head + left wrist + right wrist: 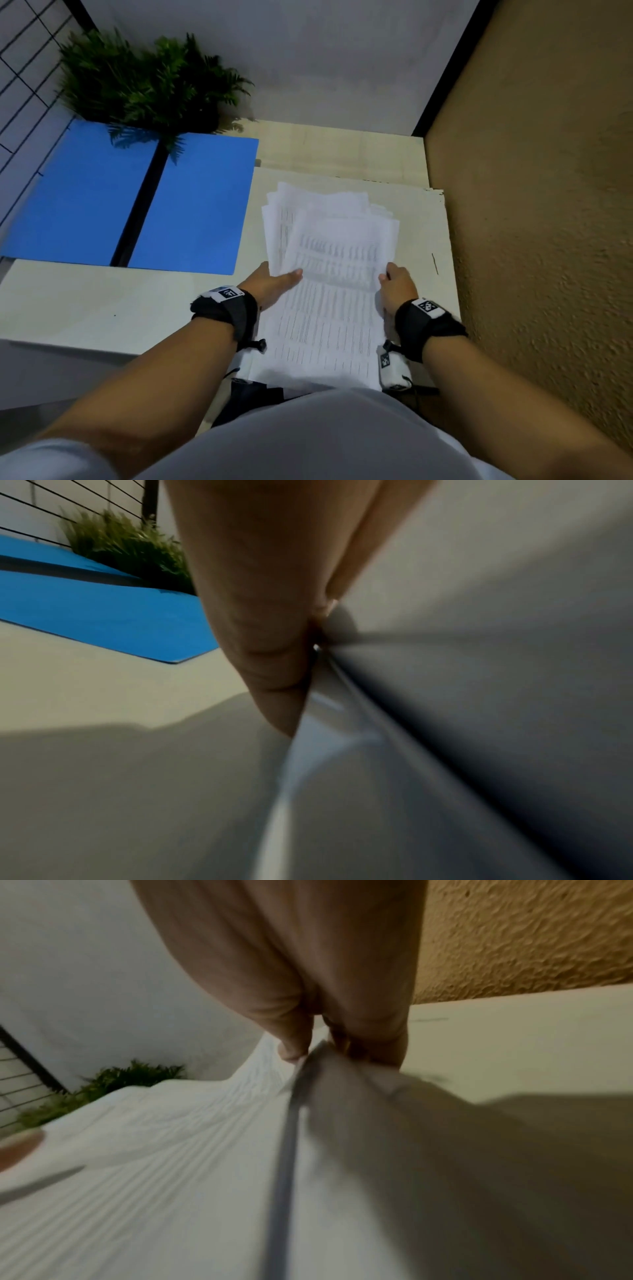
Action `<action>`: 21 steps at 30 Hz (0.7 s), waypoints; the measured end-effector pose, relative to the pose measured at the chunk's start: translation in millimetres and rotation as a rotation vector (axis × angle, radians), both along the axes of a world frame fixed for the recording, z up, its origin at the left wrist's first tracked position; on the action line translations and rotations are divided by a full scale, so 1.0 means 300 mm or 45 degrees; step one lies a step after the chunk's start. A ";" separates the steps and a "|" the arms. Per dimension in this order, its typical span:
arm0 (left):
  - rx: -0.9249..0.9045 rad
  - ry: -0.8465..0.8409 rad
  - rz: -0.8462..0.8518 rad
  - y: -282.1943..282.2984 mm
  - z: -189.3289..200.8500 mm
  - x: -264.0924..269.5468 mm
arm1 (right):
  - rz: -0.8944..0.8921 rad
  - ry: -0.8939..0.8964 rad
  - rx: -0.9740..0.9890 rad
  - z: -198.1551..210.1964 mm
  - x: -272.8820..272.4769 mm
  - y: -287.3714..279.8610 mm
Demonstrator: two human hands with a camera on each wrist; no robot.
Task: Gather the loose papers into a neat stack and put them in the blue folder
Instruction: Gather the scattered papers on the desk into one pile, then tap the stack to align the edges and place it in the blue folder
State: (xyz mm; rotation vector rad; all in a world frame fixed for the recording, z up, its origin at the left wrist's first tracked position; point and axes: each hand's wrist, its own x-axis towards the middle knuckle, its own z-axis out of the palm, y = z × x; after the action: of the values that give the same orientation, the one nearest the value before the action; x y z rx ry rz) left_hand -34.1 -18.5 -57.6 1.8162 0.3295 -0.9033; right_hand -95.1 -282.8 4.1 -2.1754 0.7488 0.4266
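A bundle of printed white papers (329,274) is held over the pale table, its far edges fanned and uneven. My left hand (277,281) grips the bundle's left edge, thumb on top and fingers underneath. My right hand (394,284) pinches the right edge, thumb above and fingers below, as the right wrist view shows on the papers (192,1150). In the left wrist view the paper edge (325,723) runs along my fingers (267,642). The blue folder (130,202) lies open and flat to the left, with a dark spine down its middle, also seen as the folder (103,610).
A green fern plant (147,82) stands at the back left, its fronds overhanging the folder's far edge. A textured tan wall (534,205) closes the right side. A wire grid (24,68) hangs on the left wall. The table (85,308) front edge is near my body.
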 end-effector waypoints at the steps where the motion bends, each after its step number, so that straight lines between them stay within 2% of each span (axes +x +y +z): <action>1: 0.001 -0.039 -0.052 -0.031 0.048 -0.016 | -0.019 -0.033 0.036 -0.013 -0.006 0.018; 3: 0.041 -0.134 -0.044 -0.082 0.121 -0.037 | -0.159 -0.130 0.094 -0.028 -0.014 0.037; 5: 0.032 -0.222 0.049 -0.117 0.167 -0.042 | -0.390 -0.193 0.346 -0.028 -0.022 0.025; 7: -0.047 -0.315 0.080 -0.131 0.226 -0.033 | -0.507 -0.214 0.521 0.006 -0.028 -0.011; 11: -0.304 -0.427 0.109 -0.150 0.401 -0.005 | -0.453 -0.362 1.011 0.129 -0.016 -0.073; 12: -0.361 -0.450 0.148 -0.153 0.454 0.011 | -0.418 -0.429 1.053 0.172 -0.004 -0.080; 14: -0.453 -0.508 0.204 -0.151 0.534 0.054 | -0.401 -0.577 1.034 0.259 0.023 -0.083; 17: -0.418 -0.657 0.237 -0.136 0.613 0.127 | -0.396 -0.821 0.950 0.386 0.061 -0.066; 21: -0.490 -0.681 0.330 -0.116 0.640 0.159 | -0.398 -0.942 0.814 0.427 0.082 -0.019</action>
State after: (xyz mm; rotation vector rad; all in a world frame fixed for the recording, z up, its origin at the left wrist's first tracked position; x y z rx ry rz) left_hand 13.6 -53.4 134.5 1.5376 0.0407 -0.2552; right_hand -70.7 -288.6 132.3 -1.4125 0.4294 -0.2750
